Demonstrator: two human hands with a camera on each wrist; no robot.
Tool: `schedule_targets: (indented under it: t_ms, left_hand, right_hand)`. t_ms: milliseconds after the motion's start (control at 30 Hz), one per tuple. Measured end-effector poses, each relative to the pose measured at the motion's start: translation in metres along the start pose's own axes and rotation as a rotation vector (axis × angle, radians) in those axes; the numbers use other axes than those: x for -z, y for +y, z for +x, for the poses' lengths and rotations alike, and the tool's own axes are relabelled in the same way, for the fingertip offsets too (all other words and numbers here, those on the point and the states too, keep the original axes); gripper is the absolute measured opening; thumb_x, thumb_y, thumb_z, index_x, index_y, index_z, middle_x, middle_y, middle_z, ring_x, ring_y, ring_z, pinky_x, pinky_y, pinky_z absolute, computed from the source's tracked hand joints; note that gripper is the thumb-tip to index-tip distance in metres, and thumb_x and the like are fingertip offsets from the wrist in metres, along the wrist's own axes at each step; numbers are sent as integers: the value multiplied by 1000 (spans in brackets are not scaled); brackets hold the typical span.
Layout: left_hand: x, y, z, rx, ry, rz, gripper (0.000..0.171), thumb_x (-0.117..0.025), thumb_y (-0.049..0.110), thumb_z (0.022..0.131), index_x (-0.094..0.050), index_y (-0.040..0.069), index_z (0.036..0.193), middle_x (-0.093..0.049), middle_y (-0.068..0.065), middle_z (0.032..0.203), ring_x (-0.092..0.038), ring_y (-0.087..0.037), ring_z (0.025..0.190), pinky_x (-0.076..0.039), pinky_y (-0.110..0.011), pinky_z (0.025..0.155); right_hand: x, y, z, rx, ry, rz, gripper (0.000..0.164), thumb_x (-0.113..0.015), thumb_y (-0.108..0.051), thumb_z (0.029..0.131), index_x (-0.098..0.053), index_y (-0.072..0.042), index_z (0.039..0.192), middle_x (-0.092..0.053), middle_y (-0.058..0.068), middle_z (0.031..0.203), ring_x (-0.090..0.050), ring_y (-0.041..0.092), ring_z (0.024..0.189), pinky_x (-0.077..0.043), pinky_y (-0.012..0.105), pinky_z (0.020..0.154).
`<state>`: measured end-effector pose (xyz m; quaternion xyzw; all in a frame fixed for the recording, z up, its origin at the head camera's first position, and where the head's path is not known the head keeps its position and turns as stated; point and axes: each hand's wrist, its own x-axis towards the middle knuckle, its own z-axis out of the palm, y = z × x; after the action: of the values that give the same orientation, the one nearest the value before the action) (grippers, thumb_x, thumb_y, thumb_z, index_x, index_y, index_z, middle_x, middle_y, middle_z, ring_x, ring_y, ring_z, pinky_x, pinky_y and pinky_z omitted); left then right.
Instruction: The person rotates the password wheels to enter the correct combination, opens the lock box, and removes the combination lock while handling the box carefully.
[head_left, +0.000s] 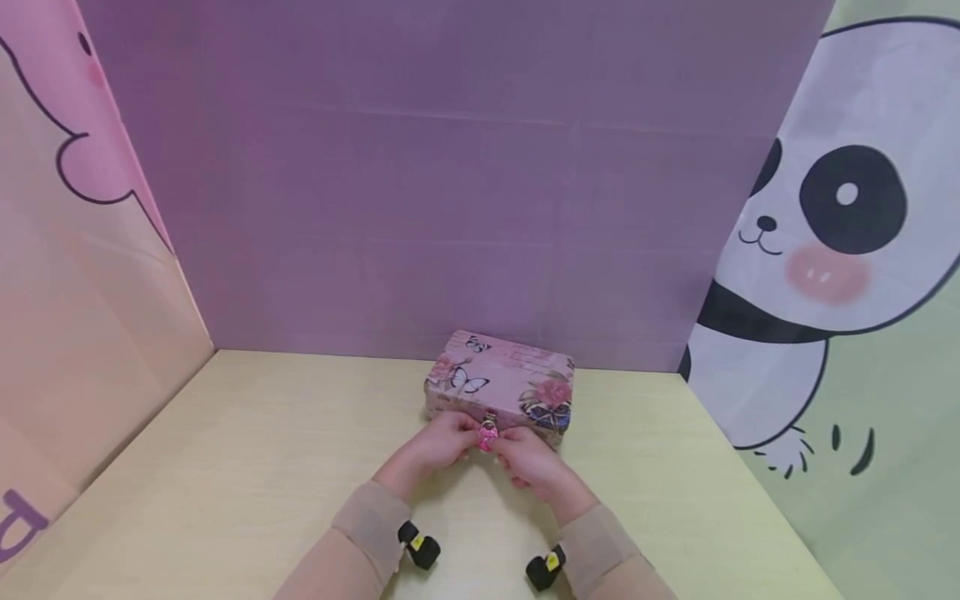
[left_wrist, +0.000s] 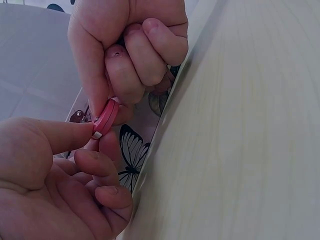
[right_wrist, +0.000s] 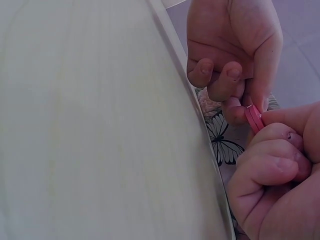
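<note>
A pink box [head_left: 498, 367] printed with butterflies and roses stands with its lid down at the far side of the table. From the metal clasp [head_left: 491, 414] at its front hangs a small pink padlock [head_left: 487, 437]. My left hand [head_left: 447, 437] pinches the padlock from the left between thumb and fingers. On the other side, my right hand [head_left: 531, 460] pinches it too, its remaining fingers curled in, as the right wrist view shows. Both thumbs press on the face of the padlock [left_wrist: 106, 119]. Fingers partly cover the box front in both wrist views.
The pale wooden table [head_left: 300, 467] spreads out around the box. Right behind it rises a purple backdrop [head_left: 465, 183], with a panda-printed sheet [head_left: 832, 250] at the right and a pink-figured sheet [head_left: 82, 317] at the left. Black wrist cameras sit on both sleeves.
</note>
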<state>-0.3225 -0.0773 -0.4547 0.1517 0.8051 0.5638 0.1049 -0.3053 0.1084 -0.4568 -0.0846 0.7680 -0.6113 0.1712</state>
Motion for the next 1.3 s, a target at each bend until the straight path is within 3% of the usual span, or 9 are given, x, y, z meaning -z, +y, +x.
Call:
schedule_targets:
  t_ms: [467,800,1300]
  left_hand:
    - [0,0,0,3,-6,1,16,-59,7,100,-67,-2,90,-49,2,64,-39,-9,52,-34,-23,49]
    - [-1,0,-1,7,1,-16,15,-59,7,100,-68,-3,93,-50,1,66,-40,-9,52,-34,-23,49]
    - [0,1,-1,19,-3,-21,15,-58,7,101,-68,-3,93,-49,2,65,-39,-9,52,-34,-24,50]
  right_hand:
    - [1,1,1,1,7,-7,22,-55,-17,103,-60,2,92,-38,-5,60,-27,7,46,-23,21,41]
    - [1,-1,0,-3,12,-22,25,-55,-20,103,-56,-4,84,-38,-5,59,-27,7,45,-22,22,41]
    - [0,0,1,3,15,-30,26,-53,-22,104,-55,-5,85,-39,-5,59,-27,8,45,-22,22,40]
